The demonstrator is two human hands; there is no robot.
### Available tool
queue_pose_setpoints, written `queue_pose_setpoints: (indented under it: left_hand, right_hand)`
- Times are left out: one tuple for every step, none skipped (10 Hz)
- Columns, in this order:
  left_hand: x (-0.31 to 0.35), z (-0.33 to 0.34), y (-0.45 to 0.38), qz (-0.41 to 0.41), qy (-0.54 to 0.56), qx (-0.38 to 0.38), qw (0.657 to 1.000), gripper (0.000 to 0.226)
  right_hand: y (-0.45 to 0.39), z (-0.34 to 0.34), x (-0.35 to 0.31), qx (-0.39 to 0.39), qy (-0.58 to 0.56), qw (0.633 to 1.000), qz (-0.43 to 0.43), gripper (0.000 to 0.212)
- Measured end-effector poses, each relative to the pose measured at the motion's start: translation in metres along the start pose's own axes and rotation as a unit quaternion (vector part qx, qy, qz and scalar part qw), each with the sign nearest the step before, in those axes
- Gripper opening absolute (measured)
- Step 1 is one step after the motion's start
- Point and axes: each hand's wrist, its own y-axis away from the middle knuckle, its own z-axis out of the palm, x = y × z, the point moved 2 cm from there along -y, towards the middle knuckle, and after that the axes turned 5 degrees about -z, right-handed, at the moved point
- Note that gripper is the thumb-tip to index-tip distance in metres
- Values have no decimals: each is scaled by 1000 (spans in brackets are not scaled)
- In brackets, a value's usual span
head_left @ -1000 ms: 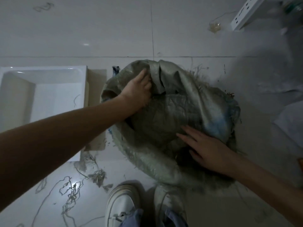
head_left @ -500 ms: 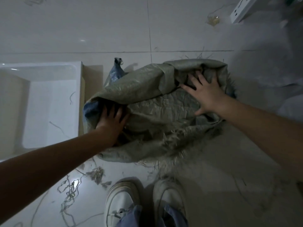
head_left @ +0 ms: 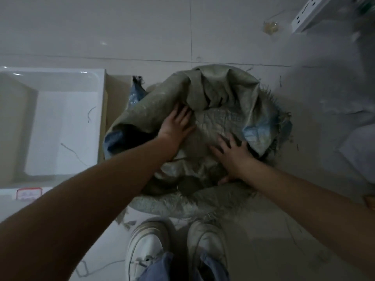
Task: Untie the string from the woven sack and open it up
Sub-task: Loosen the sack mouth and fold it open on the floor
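Observation:
The grey-green woven sack (head_left: pixel 221 92) stands on the floor in front of my feet, its mouth wide and its rim rolled outward, with blue lining showing at both sides. My left hand (head_left: pixel 176 126) reaches into the mouth and grips a fold of the far rim, fingers curled under the fabric. My right hand (head_left: pixel 233 155) lies flat with spread fingers on the crumpled fabric inside the sack, near its right side. No string is visible on the sack.
A white open box (head_left: pixel 50 122) sits on the floor to the left of the sack. Loose string pieces (head_left: pixel 89 268) lie on the tiles near my white shoes (head_left: pixel 148 248). A white power strip (head_left: pixel 310 13) is at the top right.
My left hand moved from the sack's left edge to the fold at the far rim. My right hand came down from the far rim onto the fabric inside. The mouth is rounder and wider.

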Motion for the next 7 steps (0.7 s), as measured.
queue_pose_setpoints:
  left_hand:
    - [-27,16,-8,-49,31,-31,998,106]
    - [-41,29,-11,-61,40,-32,997,114]
    - [-39,28,-12,-62,24,-35,997,114]
    - [-32,22,-12,-61,6,-37,997,115]
    - [-32,13,-2,-37,51,-11,998,94]
    - [-27,7,17,-16,137,-8,990,64]
    - [-39,-8,45,-2,235,-50,971,53]
  right_hand:
    - [2,36,14,7,29,999,-27,118]
    - [11,50,19,24,-19,998,-51,126]
    - [14,44,14,9,3,998,-63,121]
    - [15,27,14,-30,-72,996,-40,117]
    - [14,6,14,3,-257,966,-26,98]
    - [27,-24,4,62,-474,878,-15,79]
    - [60,-60,-1,56,-510,857,-44,81]
